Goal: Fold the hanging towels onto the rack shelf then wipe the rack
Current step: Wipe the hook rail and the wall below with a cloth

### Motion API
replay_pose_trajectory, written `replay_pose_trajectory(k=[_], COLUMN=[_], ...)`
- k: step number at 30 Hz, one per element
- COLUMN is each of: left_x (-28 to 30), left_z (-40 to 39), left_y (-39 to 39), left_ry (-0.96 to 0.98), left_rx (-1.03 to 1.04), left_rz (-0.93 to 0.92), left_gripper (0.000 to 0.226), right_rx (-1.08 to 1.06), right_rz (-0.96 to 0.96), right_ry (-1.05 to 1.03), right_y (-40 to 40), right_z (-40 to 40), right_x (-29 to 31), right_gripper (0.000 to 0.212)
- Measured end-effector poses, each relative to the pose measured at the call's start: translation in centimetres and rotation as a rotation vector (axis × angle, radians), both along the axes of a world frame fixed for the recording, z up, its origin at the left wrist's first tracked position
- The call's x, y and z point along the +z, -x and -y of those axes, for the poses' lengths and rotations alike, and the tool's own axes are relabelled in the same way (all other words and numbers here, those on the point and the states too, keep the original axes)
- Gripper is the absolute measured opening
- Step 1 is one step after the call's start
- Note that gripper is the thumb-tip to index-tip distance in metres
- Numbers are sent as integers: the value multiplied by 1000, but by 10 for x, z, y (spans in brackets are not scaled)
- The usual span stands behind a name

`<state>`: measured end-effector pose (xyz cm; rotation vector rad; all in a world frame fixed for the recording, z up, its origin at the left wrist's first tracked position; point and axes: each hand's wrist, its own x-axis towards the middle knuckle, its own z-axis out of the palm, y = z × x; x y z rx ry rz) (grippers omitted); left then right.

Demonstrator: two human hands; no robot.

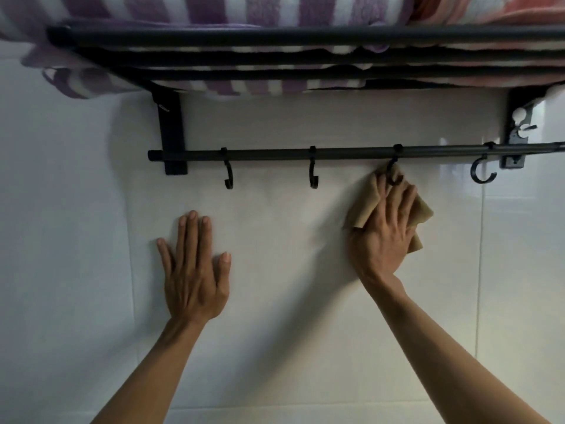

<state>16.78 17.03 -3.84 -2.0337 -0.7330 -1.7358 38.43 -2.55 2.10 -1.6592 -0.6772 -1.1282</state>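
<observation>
The left hand (195, 270) lies flat on the shiny white tiled wall (275, 347), fingers straight, holding nothing. It seems to keep the person steady, and that is a good job for it.

The right hand (383, 228) presses a soft tan wiping cloth (365, 206) against the wall, with its fingers spread over the cloth and a fingertip up by the third black metal hook (394, 172). I think the hooks are being wiped one by one. To do it well, the cloth should wrap round the curl of the hook and rub it all over, not just pat the front.

The hook can swing on the thin black lower rail (275, 154), so it may slip away from the cloth. The other hooks and the black wall bracket (171, 133) near the rail's left end look unwiped or done; I cannot tell which.

Higher up, the black bar shelf of the rack (275, 36) carries the purple and white striped towel (214, 10) and, at its right end, the pink striped towel (489, 13). A purple corner droops over the shelf's left edge and could get in the way there.
</observation>
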Motion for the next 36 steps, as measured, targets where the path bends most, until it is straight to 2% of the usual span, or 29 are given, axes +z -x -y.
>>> replay_pose_trajectory(k=[9,15,20,24,30,36], left_x=[-12,-24,-29,-32,-38,-47], left_z=[-34,-42,-44,-47,-49,-51], left_y=[36,43,42,41,42,42], left_ry=[-29,-54,-65,-96,-74,-77], left_rx=[6,-46,-55,-44,-67,-109], left_rz=[-21,34,63,89,82,97], left_gripper=[62,59,57,56,51,53], right_rx=[104,84,83,127,182,85], right_rz=[268,507,609,709,708,665], right_ry=[225,506,533,544,409,424], right_y=[83,124,123,130,142,140], right_z=[-73,-113,-112,-114,-118,-122], right_x=[8,16,6,-30,-89,-126], right_gripper=[69,67,63,57,51,59])
